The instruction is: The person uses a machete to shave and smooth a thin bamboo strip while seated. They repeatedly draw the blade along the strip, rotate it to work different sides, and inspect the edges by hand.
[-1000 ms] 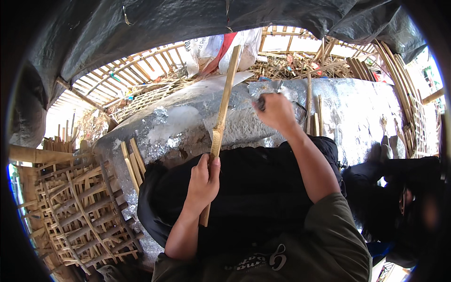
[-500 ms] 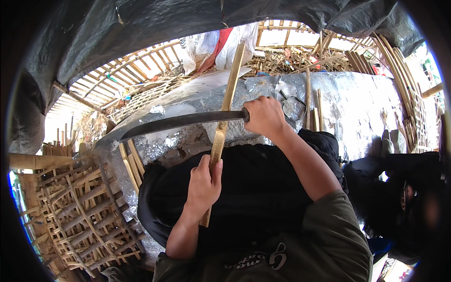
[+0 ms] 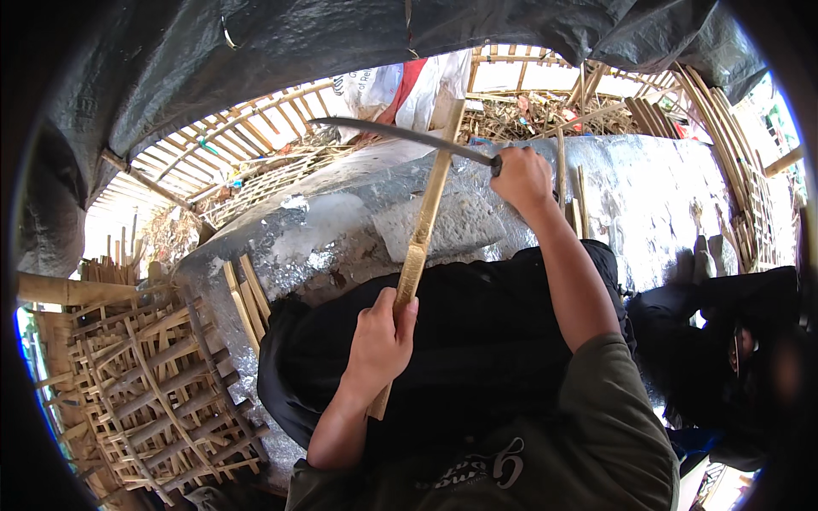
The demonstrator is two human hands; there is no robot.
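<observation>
A long bamboo strip (image 3: pixel 426 213) slants up and away from my lap. My left hand (image 3: pixel 381 341) is wrapped round its lower part, with the thumb along the edge. In my right hand (image 3: pixel 523 180) is the handle of a machete (image 3: pixel 400 134), gripped with closed fingers. Its dark blade points left and crosses the strip near the far end. Whether the edge touches the bamboo I cannot tell. Beyond my black-clad knees, a flat grey stone block (image 3: pixel 443 226) lies on the silvery plastic sheet (image 3: pixel 315 223).
Cut bamboo strips (image 3: pixel 247 302) stand by my left knee, near a woven bamboo lattice (image 3: pixel 162 383). Upright sticks (image 3: pixel 573 192) lean at the right. A heap of shavings (image 3: pixel 528 115) lies at the back. Another person in dark clothes (image 3: pixel 707 341) sits close on my right.
My right hand has moved the machete away from me along the bamboo strip, toward its far end. The strip leans slightly more to the right, and my left hand still grips it.
</observation>
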